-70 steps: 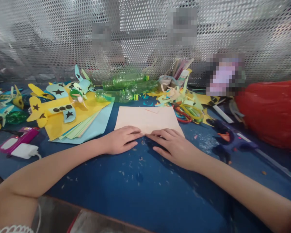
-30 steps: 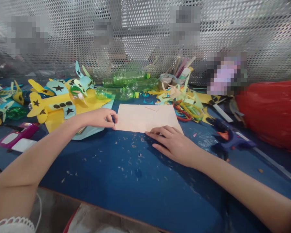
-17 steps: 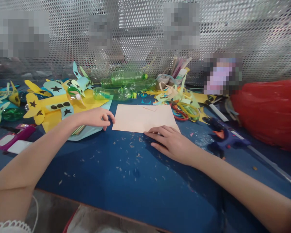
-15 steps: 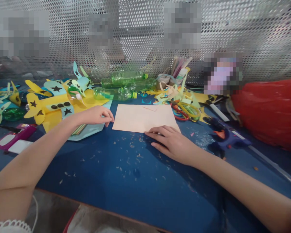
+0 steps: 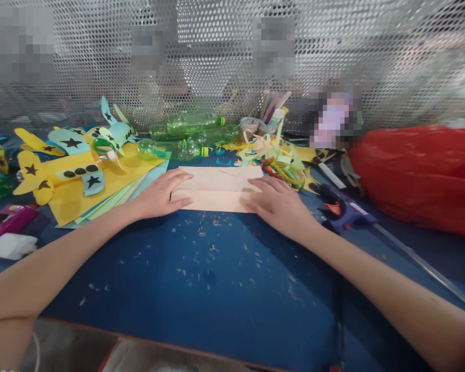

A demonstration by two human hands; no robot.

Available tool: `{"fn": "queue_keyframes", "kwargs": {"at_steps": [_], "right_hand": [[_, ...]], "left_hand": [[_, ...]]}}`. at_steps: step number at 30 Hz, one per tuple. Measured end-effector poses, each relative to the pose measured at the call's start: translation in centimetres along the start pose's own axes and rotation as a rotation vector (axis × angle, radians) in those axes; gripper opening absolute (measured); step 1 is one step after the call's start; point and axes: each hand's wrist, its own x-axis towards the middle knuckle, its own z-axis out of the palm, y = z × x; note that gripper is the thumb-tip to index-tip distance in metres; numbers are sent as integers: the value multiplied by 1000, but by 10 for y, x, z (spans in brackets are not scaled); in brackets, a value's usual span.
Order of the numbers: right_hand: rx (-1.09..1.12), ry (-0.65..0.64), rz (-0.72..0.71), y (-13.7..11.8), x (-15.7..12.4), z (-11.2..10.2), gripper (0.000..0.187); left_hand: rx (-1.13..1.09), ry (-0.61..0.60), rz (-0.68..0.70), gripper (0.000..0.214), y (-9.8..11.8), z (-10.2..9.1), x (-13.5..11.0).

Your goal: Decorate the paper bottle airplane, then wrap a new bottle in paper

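A pale peach sheet of paper (image 5: 217, 188) lies on the blue tabletop (image 5: 201, 289), folded over so a horizontal edge runs across its middle. My left hand (image 5: 163, 195) rests flat on the paper's left end with fingers stretched out. My right hand (image 5: 277, 202) lies flat on the right end, fingers spread over the folded flap. Both palms press down on the paper; neither grips anything.
A stack of yellow, green and blue sheets (image 5: 101, 194) with paper-and-bottle planes (image 5: 58, 173) lies left. Green plastic bottles (image 5: 178, 139) lie behind the paper. Scissors and paper scraps (image 5: 282, 163), a glue gun (image 5: 339, 209) and a red bag (image 5: 418, 175) sit right. Perforated metal screen behind.
The paper's near half has been folded up over itself. My left hand moved from the paper's left corner onto its left end; my right hand slid forward onto the flap.
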Motion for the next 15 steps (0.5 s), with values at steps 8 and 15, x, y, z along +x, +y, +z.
{"fn": "queue_keyframes", "kwargs": {"at_steps": [8,15], "right_hand": [[-46,-135,81,9,-3,9,54],[-53,-162,32,15,-1,6,49]], "left_hand": [[36,-65,-62,71,1,20,-1],[24,-105,-71,71,-3,20,-1]]}}
